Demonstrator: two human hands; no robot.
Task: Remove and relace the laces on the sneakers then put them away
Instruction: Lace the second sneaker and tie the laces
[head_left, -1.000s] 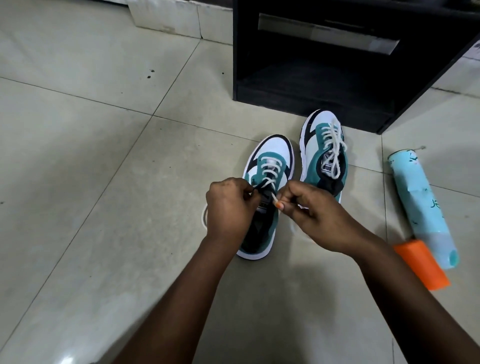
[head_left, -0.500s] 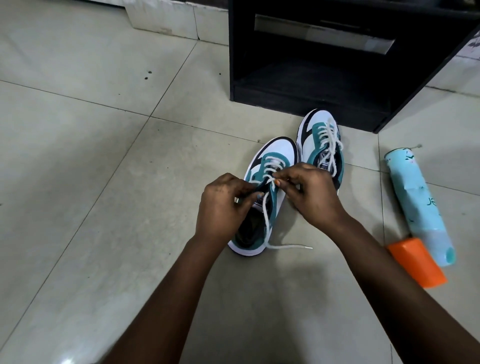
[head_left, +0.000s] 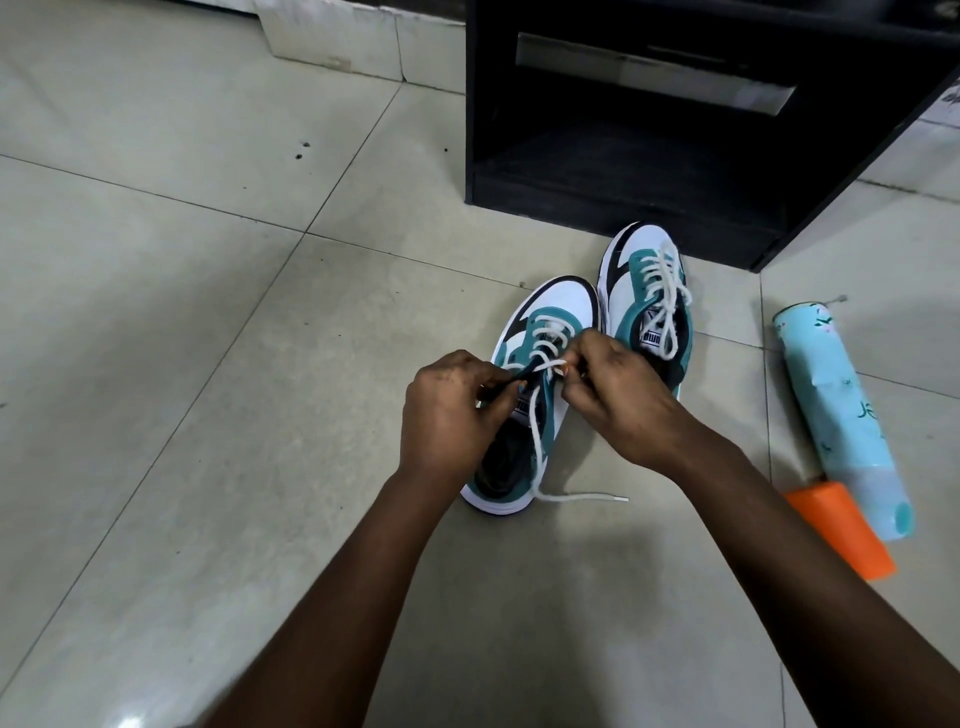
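On the tile floor just in front of the black cabinet, the near sneaker is mid-lacing. The left hand pinches its tongue; the right hand pinches the white lace. Best keep the tongue taut and pull the slack through evenly.

Left hand covers near sneaker left eyelets; its fingers' hold unclear. Right hand hides far sneaker heel. Black cabinet cut by top edge. Bottle lettering unreadable.
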